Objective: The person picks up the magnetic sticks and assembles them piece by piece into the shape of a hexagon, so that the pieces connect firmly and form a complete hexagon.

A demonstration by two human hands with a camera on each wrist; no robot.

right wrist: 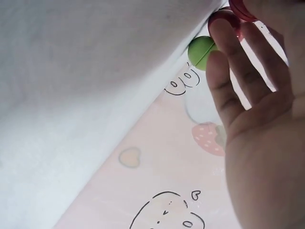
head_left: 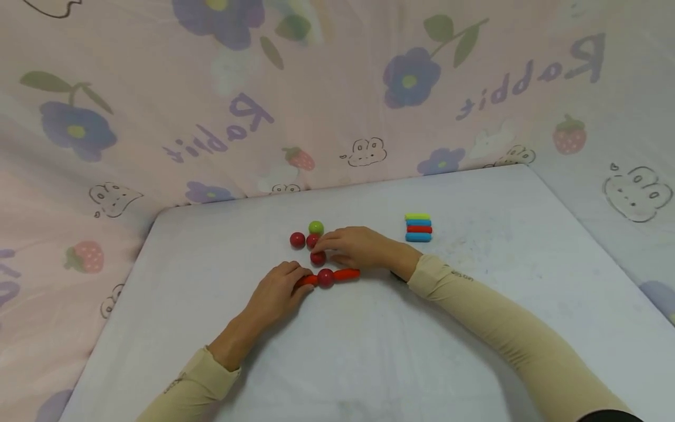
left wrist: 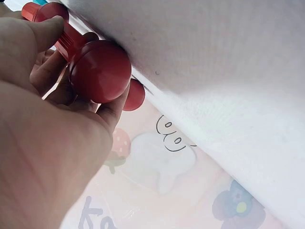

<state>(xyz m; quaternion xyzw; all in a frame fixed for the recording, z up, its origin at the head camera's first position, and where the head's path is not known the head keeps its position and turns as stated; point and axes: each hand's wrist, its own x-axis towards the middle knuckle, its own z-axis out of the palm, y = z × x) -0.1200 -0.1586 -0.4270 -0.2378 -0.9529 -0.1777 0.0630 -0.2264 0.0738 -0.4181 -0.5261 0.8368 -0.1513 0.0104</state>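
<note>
My left hand (head_left: 276, 293) grips one end of a ball-and-stick piece. A red ball (left wrist: 100, 71) sits within its fingers, and a red stick (left wrist: 70, 40) joins that to a middle ball (head_left: 326, 278). Another red stick (head_left: 346, 274) juts out to the right. Farther back, my right hand (head_left: 364, 249) has thumb and index finger at the sides of a loose red ball (head_left: 318, 258); its other fingers stretch over a second red ball (head_left: 313, 241). A third red ball (head_left: 297, 240) and a green ball (head_left: 316, 227) lie beside these.
Several short coloured sticks (head_left: 418, 229), blue, red and yellow-green, lie in a stack-like row at the back right of the white table (head_left: 358, 351). Printed cloth walls (head_left: 327, 105) rise behind and at the sides.
</note>
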